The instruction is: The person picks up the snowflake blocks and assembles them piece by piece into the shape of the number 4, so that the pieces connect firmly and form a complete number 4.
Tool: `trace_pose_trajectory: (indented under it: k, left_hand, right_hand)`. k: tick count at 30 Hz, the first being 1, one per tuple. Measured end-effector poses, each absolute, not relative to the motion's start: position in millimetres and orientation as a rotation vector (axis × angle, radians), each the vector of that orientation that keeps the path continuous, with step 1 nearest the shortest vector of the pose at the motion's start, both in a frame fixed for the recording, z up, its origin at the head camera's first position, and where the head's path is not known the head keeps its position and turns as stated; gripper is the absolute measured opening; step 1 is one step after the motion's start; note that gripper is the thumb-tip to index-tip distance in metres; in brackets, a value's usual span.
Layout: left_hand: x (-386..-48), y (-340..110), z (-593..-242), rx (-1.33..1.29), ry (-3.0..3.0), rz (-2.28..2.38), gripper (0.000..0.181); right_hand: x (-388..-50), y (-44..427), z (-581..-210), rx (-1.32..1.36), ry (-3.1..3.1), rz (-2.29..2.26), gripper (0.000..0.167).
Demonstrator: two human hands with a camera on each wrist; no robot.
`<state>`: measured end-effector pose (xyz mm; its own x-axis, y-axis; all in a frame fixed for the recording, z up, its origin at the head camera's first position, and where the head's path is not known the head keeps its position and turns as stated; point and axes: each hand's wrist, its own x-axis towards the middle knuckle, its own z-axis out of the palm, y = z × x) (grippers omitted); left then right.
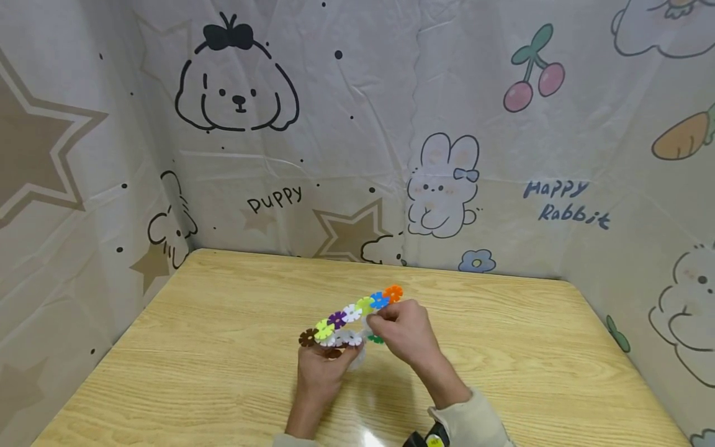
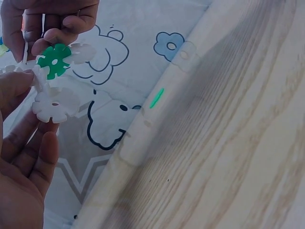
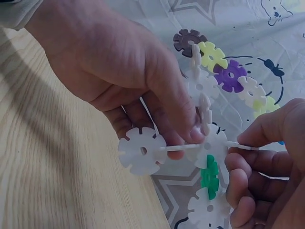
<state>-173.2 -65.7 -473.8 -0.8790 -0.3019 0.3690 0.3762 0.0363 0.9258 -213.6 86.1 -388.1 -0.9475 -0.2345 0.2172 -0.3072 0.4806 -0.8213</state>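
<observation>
A structure of interlocking flower-shaped plastic discs (image 1: 337,320) is held above the table between both hands. Its outer row runs from a brown disc (image 1: 308,338) through yellow-green, purple, white and blue to an orange disc (image 1: 393,293). My left hand (image 1: 321,375) grips the white part from below, thumb against it. The right hand (image 1: 410,332) pinches a white disc (image 3: 244,146), seen edge-on, between thumb and fingers at a white hub disc (image 3: 211,149). A green disc (image 3: 209,176) joins that hub to another white disc (image 3: 208,207). One more white disc (image 3: 142,150) sticks out near the left fingers.
The wood-grain table (image 1: 223,347) extends around the hands. A cloth (image 1: 346,143) printed with cartoon animals and stars hangs behind and at both sides. A black device with a yellow label (image 1: 434,439) is by the right sleeve.
</observation>
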Motion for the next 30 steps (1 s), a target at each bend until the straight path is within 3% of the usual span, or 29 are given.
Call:
trace_pose_trajectory:
  k: [11, 17, 30]
  left_hand:
    - [-174.1, -64.1, -474.0, -0.063, -1.861, -1.842, 0.027]
    - [-177.4, -61.3, -474.3, -0.182, -1.777, -1.786, 0.021]
    - [-178.4, -59.6, -478.9, -0.239, -1.702, -1.744, 0.023]
  right_hand:
    - [-214.2, 84.8, -387.9, 0.592, -2.644, 1.365, 0.023]
    - [-214.8, 85.5, -386.3, 0.625, -2.655, 1.294, 0.028]
    - [-215.5, 86.6, -386.2, 0.702, -2.701, 1.319, 0.040]
